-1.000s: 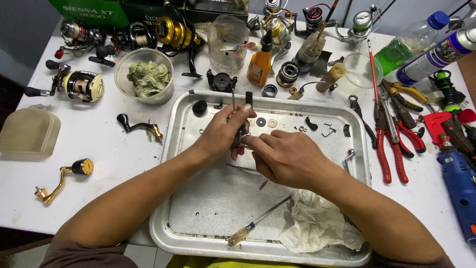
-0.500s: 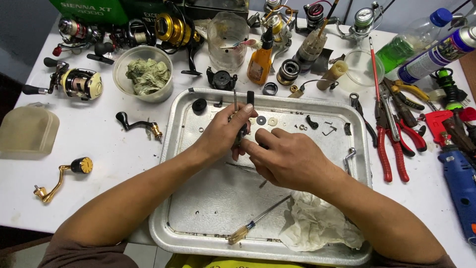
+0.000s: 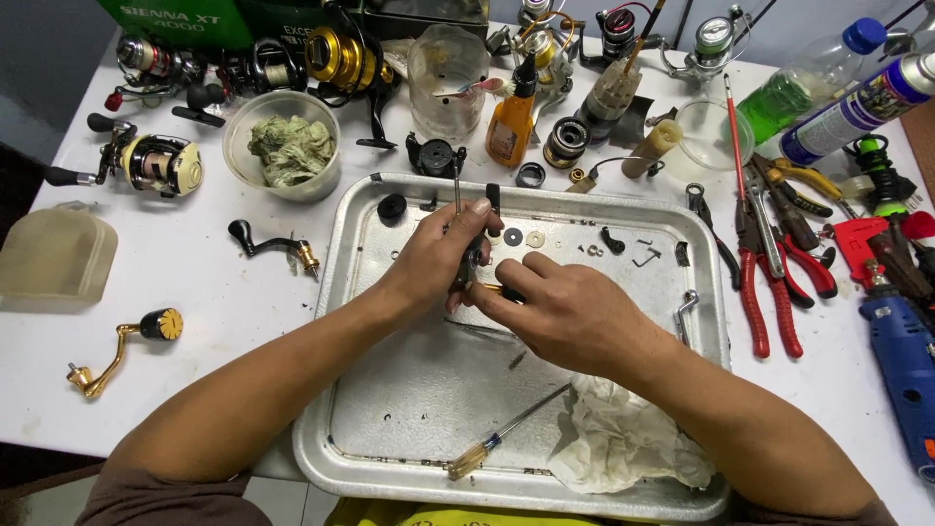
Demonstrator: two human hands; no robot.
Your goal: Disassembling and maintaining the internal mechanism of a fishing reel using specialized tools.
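Over a metal tray (image 3: 390, 409), my left hand (image 3: 438, 255) is shut on a small dark fishing reel part (image 3: 473, 261) with a thin metal shaft sticking up. My right hand (image 3: 565, 314) meets it from the right, fingertips pinching a small tool or piece against that part; what it pinches is mostly hidden. Small washers (image 3: 535, 239) and screws (image 3: 645, 255) lie loose on the tray beyond my hands. A screwdriver (image 3: 506, 433) with a yellow handle and a crumpled white cloth (image 3: 623, 443) lie near the tray's front.
Fishing reels (image 3: 156, 164) crowd the table's back and left, with a bowl of rags (image 3: 280, 146), an orange oil bottle (image 3: 510, 127) and a clear jar (image 3: 446, 83). Red pliers (image 3: 765, 282), a spray can (image 3: 857, 107) and a blue power tool (image 3: 901, 360) lie right. Reel handles (image 3: 122, 346) lie left.
Both hands stay together over the tray, with only slight shifts of the fingers on the reel part. Nothing else has moved.
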